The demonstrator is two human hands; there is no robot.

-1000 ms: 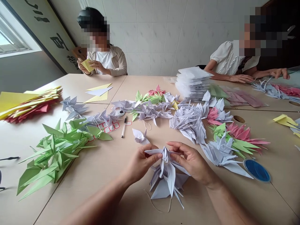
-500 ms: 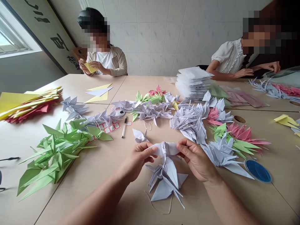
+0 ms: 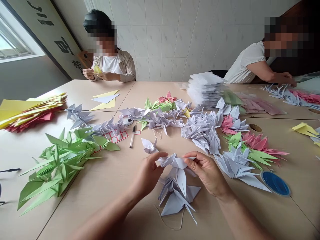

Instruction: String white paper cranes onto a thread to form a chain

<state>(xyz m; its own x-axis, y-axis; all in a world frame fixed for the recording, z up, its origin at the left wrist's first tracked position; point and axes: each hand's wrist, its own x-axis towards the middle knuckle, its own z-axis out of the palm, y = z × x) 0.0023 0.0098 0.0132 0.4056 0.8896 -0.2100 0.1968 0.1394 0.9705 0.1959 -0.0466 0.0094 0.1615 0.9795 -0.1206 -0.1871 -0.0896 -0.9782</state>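
Between my two hands is a pale lavender-white origami crane (image 3: 178, 162), its wings spread out to either side. My left hand (image 3: 147, 175) pinches the left wing between thumb and forefinger. On the other side, my right hand (image 3: 208, 173) grips the right wing near its tip. Just below lie several more pale paper cranes (image 3: 178, 195) bunched together, with a thin string (image 3: 172, 228) curling out beneath them. One loose pale crane (image 3: 149, 146) sits just beyond my left fingers.
Green cranes (image 3: 57, 160) lie at left, near a stack of yellow and red paper (image 3: 32, 110). Pale cranes (image 3: 202, 130), a pen (image 3: 132, 136) and a blue round container (image 3: 275, 183) surround my hands. Two people sit opposite, beyond stacked white packets (image 3: 206, 90).
The held crane's wings have tilted and bent, and my right hand has come slightly inward. The person at right leans lower; the person at left has shifted the yellow paper in their hands.
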